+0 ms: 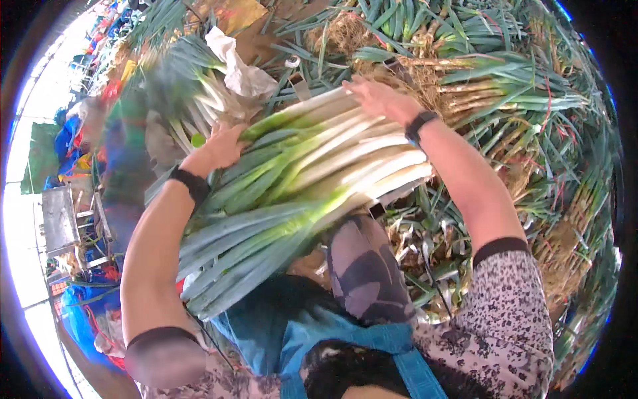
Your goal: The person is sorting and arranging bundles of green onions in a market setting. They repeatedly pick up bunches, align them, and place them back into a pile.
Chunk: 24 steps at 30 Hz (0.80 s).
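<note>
A wide layer of cleaned leeks (pixel 324 154) lies in front of me, white ends towards the upper right and green leaves towards the lower left. My left hand (pixel 219 147) rests at the far edge of the leaves, its fingertips partly hidden. My right hand (pixel 381 99) lies spread over the white ends on the far side, its fingers apart. Beyond my left hand are more leeks (pixel 212 97) with white stems, beside a crumpled white cloth or bag (pixel 239 65).
Bundles of untrimmed leeks with roots (pixel 463 90) are heaped at the upper right and right. Leaf scraps (pixel 428 244) cover the ground by my knee. A metal-framed chair or rack (pixel 62 219) and blue plastic bags (pixel 79 309) are at the left.
</note>
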{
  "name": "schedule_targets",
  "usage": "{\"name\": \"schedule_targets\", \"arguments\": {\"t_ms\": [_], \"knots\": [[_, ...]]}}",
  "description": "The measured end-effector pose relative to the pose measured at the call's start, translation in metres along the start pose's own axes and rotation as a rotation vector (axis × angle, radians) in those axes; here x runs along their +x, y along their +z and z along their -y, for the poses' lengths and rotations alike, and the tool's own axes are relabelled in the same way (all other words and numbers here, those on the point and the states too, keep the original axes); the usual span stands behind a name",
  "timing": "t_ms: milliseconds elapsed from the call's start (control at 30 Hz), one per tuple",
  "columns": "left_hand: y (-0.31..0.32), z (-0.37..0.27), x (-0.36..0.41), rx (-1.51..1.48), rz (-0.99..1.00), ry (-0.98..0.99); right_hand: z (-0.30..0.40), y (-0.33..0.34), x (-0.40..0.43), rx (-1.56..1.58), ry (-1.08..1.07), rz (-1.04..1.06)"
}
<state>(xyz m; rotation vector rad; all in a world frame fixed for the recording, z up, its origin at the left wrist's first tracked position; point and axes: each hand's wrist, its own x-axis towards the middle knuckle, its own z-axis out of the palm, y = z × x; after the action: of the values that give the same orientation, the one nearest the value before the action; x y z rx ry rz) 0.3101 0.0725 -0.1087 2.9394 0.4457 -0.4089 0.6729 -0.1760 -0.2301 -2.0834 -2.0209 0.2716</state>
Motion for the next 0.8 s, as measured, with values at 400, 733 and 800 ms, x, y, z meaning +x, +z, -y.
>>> {"name": "schedule_targets", "arguments": {"t_ms": [400,733,800], "knots": [[-0.109,-0.158,-0.155,-0.213,-0.437,0.020,0.117,-0.066,-0.173,0.529,0.614,-0.375],[0.001,-0.217,-0.155,0.106,-0.323,0.064,0.157,-0.006,-0.246,0.474,0.626,-0.774],[-0.008,-0.208,-0.149,-0.022,-0.237,0.117,0.152,-0.018,-0.238,0.261,0.464,-0.802]]}}
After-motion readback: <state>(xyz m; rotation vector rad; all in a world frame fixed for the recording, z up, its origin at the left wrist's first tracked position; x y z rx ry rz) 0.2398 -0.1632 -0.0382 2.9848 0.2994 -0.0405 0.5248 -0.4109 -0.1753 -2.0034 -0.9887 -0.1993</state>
